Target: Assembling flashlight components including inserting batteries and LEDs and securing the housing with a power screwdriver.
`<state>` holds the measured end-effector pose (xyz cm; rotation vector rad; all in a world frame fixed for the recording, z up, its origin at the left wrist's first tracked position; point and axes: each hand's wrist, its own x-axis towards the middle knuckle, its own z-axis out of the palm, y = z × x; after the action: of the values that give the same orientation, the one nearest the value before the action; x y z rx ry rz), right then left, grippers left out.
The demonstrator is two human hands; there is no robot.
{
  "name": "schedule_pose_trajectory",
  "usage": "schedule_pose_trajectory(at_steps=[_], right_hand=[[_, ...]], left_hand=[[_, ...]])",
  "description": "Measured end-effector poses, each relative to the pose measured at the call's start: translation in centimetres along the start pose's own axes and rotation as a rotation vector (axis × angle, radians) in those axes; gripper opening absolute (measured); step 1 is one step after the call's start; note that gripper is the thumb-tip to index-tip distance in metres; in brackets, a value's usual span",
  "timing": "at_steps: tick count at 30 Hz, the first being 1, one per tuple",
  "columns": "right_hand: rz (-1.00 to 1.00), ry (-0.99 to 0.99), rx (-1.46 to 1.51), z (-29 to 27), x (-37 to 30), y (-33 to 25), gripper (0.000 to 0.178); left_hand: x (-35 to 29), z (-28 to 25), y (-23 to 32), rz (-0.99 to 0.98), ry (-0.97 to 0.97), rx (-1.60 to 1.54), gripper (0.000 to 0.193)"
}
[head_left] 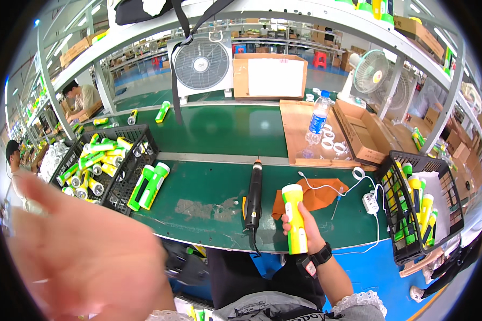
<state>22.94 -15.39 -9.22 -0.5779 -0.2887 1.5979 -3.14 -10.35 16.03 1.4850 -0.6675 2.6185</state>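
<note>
My right hand (pixel 313 234) is wrapped round a yellow flashlight (pixel 293 214) with a white head, held upright above the front edge of the green workbench (pixel 209 184). Close to the camera at the left, my left hand (pixel 99 249) looms large and blurred. Its thumb stands apart from the palm, and nothing shows in it. Just left of the held flashlight lies a black electric screwdriver (pixel 255 195). Behind the flashlight is an orange cloth (pixel 318 197). Two green-and-yellow flashlights (pixel 148 187) lie side by side near the left basket.
Flashlights fill a black basket (pixel 124 184) at left; another black basket (pixel 404 246) stands at right. A white power strip (pixel 369 203) trails its cord over the bench. Further back are a water bottle (pixel 318 115), an open carton (pixel 361 134) and fans. Other people sit at far left.
</note>
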Motion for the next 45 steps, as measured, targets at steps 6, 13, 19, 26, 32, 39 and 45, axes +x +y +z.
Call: schedule_pose_trajectory(at_steps=[6, 13, 19, 26, 32, 39, 45], right_hand=[[-0.083, 0.157, -0.108, -0.9, 0.7, 1.9, 0.03], [-0.096, 0.258, -0.039, -2.2, 1.5, 2.4, 0.033], [-0.304, 0.202, -0.4, 0.2, 1.4, 2.5, 0.031], [-0.278, 0.152, -0.453, -0.3, 1.4, 2.8, 0.036], [-0.458, 0.171, -0.714, -1.2, 1.4, 4.1, 0.039], [-0.37, 0.049, -0.292, -0.6, 0.5, 3.4, 0.037], [-0.345, 0.056, -0.377, -1.3, 0.4, 2.8, 0.041]], left_hand=[[-17.9, 0.8, 3.2, -0.879, -1.208, 0.203, 0.046], [-25.4, 0.6, 7.6, -0.935, -1.486, 0.418, 0.072], [-25.2, -1.1, 9.0, -0.88, -1.51, 0.526, 0.059], [-24.3, -1.2, 9.9, -0.934, -1.512, 0.538, 0.059], [-23.3, -0.1, 7.1, -1.204, -1.463, 0.343, 0.038], [-25.4, -4.2, 11.8, -0.463, -1.251, 0.048, 0.01], [-26.7, -2.4, 11.2, -0.855, -1.067, 0.187, 0.018]])
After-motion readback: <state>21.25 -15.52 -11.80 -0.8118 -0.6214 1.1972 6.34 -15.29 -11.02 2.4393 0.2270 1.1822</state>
